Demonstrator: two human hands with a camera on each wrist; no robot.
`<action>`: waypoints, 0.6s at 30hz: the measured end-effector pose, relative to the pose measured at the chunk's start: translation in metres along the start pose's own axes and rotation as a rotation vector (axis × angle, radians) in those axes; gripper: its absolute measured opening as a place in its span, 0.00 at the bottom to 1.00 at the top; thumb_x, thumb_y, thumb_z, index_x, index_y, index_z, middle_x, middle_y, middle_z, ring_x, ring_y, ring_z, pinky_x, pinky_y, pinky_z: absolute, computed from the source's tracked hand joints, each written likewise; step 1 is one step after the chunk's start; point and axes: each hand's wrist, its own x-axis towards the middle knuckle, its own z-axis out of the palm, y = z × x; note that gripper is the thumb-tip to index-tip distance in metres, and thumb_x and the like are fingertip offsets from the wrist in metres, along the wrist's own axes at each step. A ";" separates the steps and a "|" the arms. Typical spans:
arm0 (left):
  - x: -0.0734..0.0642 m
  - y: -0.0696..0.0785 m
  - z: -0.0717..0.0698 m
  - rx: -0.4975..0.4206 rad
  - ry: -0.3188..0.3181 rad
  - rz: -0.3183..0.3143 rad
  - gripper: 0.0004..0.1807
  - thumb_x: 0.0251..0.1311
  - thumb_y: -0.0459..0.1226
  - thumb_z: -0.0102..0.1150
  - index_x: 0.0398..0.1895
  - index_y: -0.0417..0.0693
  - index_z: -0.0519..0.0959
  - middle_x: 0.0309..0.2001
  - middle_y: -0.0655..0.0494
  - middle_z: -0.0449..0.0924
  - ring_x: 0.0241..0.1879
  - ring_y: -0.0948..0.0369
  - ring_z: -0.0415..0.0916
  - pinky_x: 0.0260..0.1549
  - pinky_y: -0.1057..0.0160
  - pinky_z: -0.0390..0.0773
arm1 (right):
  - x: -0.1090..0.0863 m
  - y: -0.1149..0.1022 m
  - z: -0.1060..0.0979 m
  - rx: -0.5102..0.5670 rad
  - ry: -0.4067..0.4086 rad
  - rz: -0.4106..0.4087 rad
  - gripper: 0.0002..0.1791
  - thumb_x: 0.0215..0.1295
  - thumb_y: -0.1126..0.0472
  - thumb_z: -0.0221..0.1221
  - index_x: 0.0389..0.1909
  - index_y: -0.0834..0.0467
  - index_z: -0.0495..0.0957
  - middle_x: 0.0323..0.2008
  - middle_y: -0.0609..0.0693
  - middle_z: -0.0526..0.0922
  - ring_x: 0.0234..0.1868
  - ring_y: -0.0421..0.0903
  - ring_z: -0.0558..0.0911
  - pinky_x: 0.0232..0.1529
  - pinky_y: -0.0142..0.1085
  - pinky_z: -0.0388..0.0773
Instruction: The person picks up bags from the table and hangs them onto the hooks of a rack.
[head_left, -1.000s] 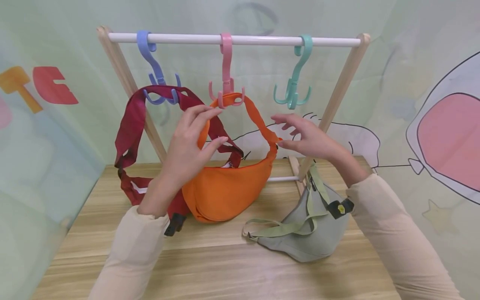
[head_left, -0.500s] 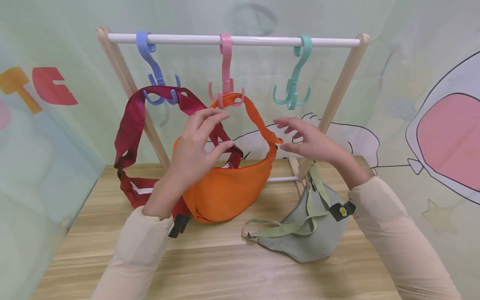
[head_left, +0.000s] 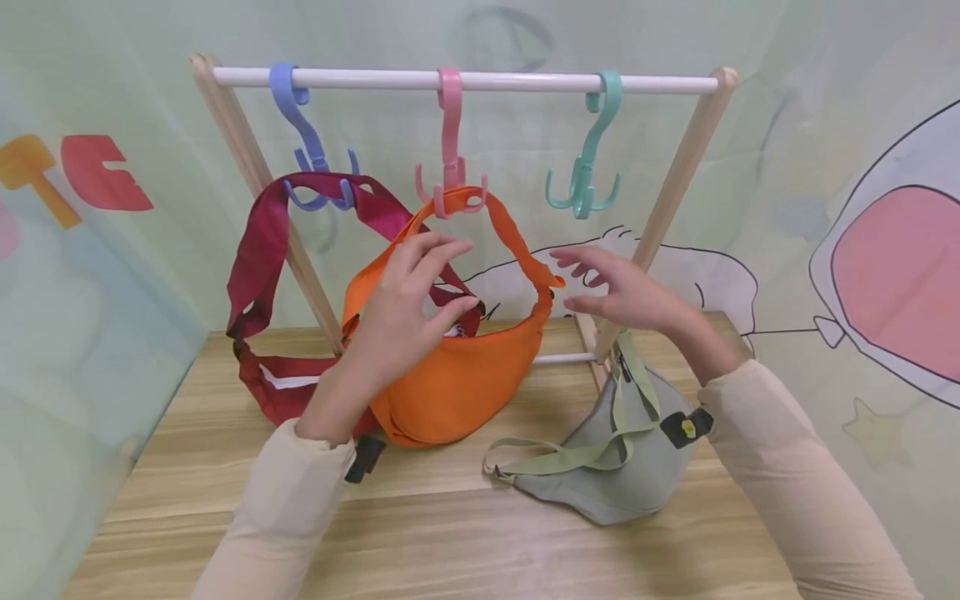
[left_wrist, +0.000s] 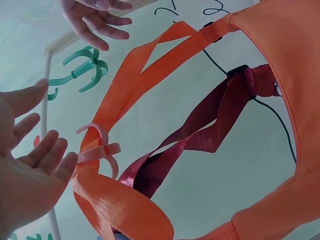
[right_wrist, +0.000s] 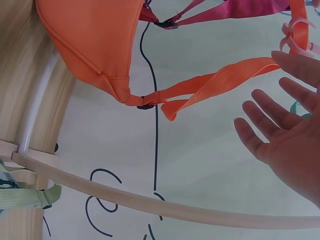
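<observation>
An orange sling bag (head_left: 465, 383) hangs by its strap (head_left: 513, 237) from the pink hook (head_left: 452, 158). My left hand (head_left: 401, 308) is in front of the bag's left side, fingers loosely bent and holding nothing. To the right of the strap, my right hand (head_left: 622, 287) hovers with relaxed, spread fingers and nothing in its grasp. In the left wrist view, the left fingers (left_wrist: 42, 152) lie near the pink hook and orange strap. A dark red bag (head_left: 288, 387) hangs by its strap from the blue hook (head_left: 315, 158), partly hidden behind the orange bag and left arm.
A grey-green bag (head_left: 637, 467) with light green straps lies on the wooden table (head_left: 450, 533) at the right. The green hook (head_left: 583, 167) holds no bag. The hooks hang from a white rail (head_left: 525, 81) between wooden posts (head_left: 686, 175).
Both hands have lowered slightly, and the left has also shifted right, uncovering more of the orange strap's left side. The orange bag stays hanging on the pink hook.
</observation>
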 end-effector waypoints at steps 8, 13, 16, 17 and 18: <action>-0.004 -0.001 0.006 0.036 -0.036 -0.013 0.27 0.50 0.34 0.66 0.56 0.42 0.72 0.54 0.45 0.66 0.55 0.54 0.62 0.40 0.59 0.76 | -0.003 0.008 0.003 0.013 -0.026 0.024 0.32 0.57 0.68 0.60 0.63 0.61 0.62 0.56 0.58 0.69 0.51 0.52 0.69 0.52 0.48 0.67; -0.006 -0.001 0.010 0.033 -0.066 -0.017 0.28 0.50 0.34 0.66 0.56 0.42 0.71 0.54 0.45 0.66 0.55 0.54 0.62 0.43 0.58 0.75 | -0.005 0.013 0.007 0.033 -0.043 0.039 0.31 0.57 0.68 0.60 0.63 0.61 0.62 0.57 0.60 0.68 0.52 0.53 0.68 0.51 0.49 0.67; -0.009 -0.001 0.012 0.014 -0.089 -0.030 0.28 0.50 0.34 0.66 0.57 0.42 0.71 0.54 0.46 0.66 0.55 0.54 0.61 0.45 0.58 0.74 | -0.007 0.015 0.009 0.042 -0.049 0.042 0.30 0.58 0.68 0.59 0.62 0.63 0.62 0.57 0.60 0.68 0.52 0.53 0.68 0.51 0.50 0.66; -0.009 -0.001 0.013 0.011 -0.095 -0.035 0.28 0.50 0.34 0.66 0.57 0.42 0.71 0.54 0.46 0.66 0.55 0.54 0.62 0.44 0.59 0.74 | -0.008 0.016 0.010 0.045 -0.050 0.044 0.30 0.58 0.68 0.59 0.62 0.63 0.62 0.57 0.60 0.68 0.52 0.53 0.68 0.51 0.51 0.66; -0.010 -0.001 0.014 0.008 -0.101 -0.041 0.28 0.51 0.34 0.65 0.57 0.42 0.71 0.55 0.46 0.66 0.55 0.54 0.62 0.44 0.59 0.74 | -0.008 0.016 0.011 0.047 -0.051 0.046 0.30 0.58 0.68 0.59 0.62 0.63 0.62 0.57 0.59 0.68 0.52 0.53 0.68 0.51 0.51 0.67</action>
